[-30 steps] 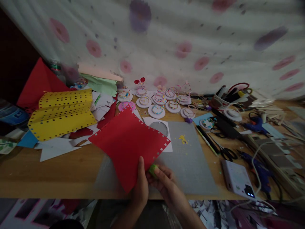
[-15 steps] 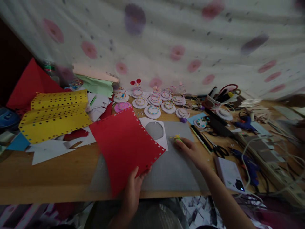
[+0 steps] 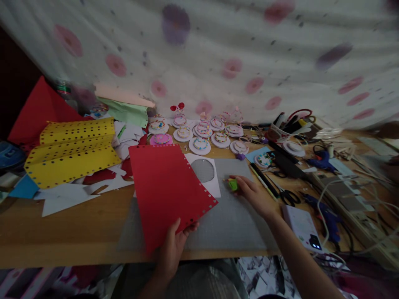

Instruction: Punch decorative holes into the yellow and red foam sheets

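My left hand (image 3: 176,245) grips the lower edge of a red sheet of paper (image 3: 165,191), thumb on top and fingers beneath. Small holes, some heart-shaped, run along the sheet's right and lower edges. My right hand (image 3: 249,193) is closed on a small green paper punch (image 3: 232,185), just above the grey mat (image 3: 230,224) and apart from the sheet. Partly under the red sheet lies white paper (image 3: 215,189) with a large round hole cut in it.
Small white round stands (image 3: 199,146) ringed with coloured beads fill the back. At left lie yellow punched paper (image 3: 75,149) and white scraps (image 3: 65,197). Scissors (image 3: 288,196), a glue gun (image 3: 326,216), a white power bank (image 3: 302,228) and a power strip (image 3: 352,216) crowd the right.
The red sheet's far end has swung to the right and its top edge sits lower. My right hand has turned the punch, showing more of its green body.
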### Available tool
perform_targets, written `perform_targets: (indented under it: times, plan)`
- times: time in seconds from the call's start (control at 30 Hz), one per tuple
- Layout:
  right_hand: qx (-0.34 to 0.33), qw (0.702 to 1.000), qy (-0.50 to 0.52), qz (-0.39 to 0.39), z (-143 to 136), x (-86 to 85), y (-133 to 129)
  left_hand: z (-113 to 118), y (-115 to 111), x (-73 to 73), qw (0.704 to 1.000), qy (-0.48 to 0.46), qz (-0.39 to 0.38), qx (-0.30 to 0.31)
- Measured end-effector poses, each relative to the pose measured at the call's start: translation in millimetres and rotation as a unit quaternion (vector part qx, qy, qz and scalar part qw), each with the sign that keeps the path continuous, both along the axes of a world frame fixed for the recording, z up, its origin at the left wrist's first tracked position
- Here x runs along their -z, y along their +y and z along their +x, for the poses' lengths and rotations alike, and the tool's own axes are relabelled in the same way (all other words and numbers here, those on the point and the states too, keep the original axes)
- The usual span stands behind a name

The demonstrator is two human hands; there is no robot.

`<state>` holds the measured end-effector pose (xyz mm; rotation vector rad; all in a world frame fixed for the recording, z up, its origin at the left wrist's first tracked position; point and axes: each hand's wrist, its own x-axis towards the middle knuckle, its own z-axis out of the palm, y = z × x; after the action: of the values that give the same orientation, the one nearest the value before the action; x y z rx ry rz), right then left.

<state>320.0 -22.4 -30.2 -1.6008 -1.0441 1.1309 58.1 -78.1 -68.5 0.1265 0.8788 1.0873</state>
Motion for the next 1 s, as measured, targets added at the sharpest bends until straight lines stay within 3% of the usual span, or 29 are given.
perform_targets:
  times: [0.17,0.3,0.53,0.7,0.83,1.0]
  plan:
    - [-0.003,0.989,0.143,-0.025,5,0.5,1,0,0,0.2,1.000,-0.004,-0.005,0.007]
    - [-0.020,0.950,0.304,-0.071,9,-6.9,-3,-1,0,0.5,1.000,0.009,0.009,0.010]
    - [-0.044,0.950,0.302,-0.066,9,-13.8,-8,0,0,0.4,1.000,0.023,-0.001,0.017]
    - [0.010,0.959,0.283,-0.031,6,-23.3,-14,0,-3,-3.0,0.997,0.078,0.011,0.009]
    - [0.027,0.948,0.313,-0.043,-21,-20.6,-50,3,-7,-5.5,0.986,0.166,0.031,-0.009]
    - [-0.096,0.953,0.283,-0.053,-90,-6.1,-97,5,-10,-6.9,0.966,0.258,0.003,-0.003]
